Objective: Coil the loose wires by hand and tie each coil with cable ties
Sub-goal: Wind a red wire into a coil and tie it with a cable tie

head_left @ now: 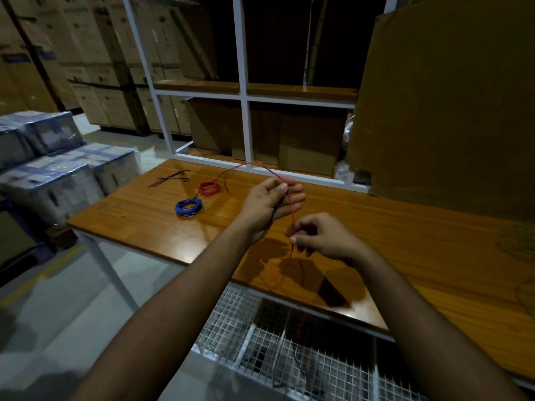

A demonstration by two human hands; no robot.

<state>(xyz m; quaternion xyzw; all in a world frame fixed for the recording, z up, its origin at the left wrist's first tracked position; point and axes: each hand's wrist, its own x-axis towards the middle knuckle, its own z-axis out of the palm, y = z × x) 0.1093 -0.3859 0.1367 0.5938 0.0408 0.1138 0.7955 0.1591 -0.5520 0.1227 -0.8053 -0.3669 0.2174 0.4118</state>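
No writing is being made out on the stacked cardboard boxes [95, 53] or the plastic-wrapped boxes [52, 157]; the print is too blurred. A loose red wire [292, 211] is being held above the wooden surface [405, 227]; it is being pinched between thumb and fingers by the left hand [269, 202], higher up, and by the right hand [321, 237], lower, with its end hanging just below. On the surface, well apart from the hands, a red coil [209, 187] and a blue coil [188, 207] are lying near each other; black cable ties [170, 179] are lying beyond them. A white shelf frame [244, 96] is standing along the far edge; a large brown box [448, 111] is closing off the right; a wire mesh rack [260, 342] is showing below the near edge.
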